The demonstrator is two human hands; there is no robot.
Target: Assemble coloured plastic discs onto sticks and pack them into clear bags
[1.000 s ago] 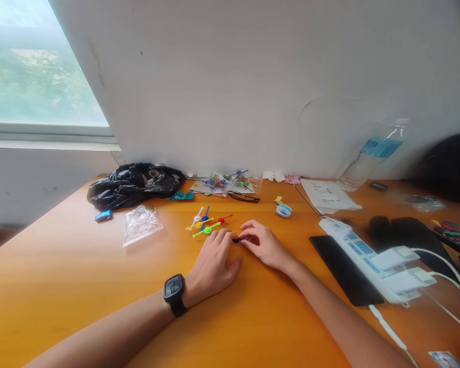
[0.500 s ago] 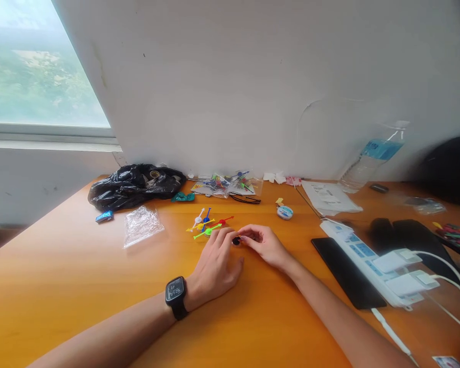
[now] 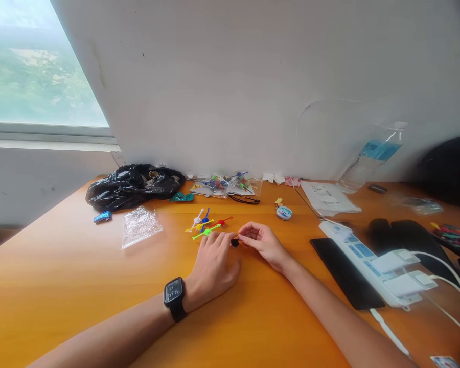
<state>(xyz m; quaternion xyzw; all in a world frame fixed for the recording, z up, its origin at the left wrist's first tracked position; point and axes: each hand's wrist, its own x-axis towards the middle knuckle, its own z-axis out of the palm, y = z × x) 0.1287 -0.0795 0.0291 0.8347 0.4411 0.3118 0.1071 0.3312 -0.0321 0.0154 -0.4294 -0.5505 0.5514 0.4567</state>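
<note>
A small black round piece [image 3: 234,244] shows between the fingertips of both hands, with its dark face turned toward me. My right hand [image 3: 263,244] pinches at its upper edge with thumb and index finger; a tiny yellowish spot shows at that pinch. My left hand [image 3: 213,263] lies palm down, its fingers reaching forward and its thumb apart. The left index fingertip is close against the black piece; whether it presses on it I cannot tell. Just beyond the left fingers lie several plastic spinner arrows: green [image 3: 207,232], red [image 3: 221,223], yellow [image 3: 198,226], blue [image 3: 205,220] and white [image 3: 197,220].
Left lie a clear plastic bag [image 3: 141,227], a blue packet [image 3: 102,217] and a black plastic bag [image 3: 130,189]. Along the wall is a bag of coloured arrows [image 3: 224,184]. On the right are a round container [image 3: 283,212], a dark tablet-like slab [image 3: 345,273] and a power strip [image 3: 362,260].
The black piece has tipped so that more of its round face shows, and it sits slightly lower. Both hands stay nearly in place. The spinner arrows have not moved.
</note>
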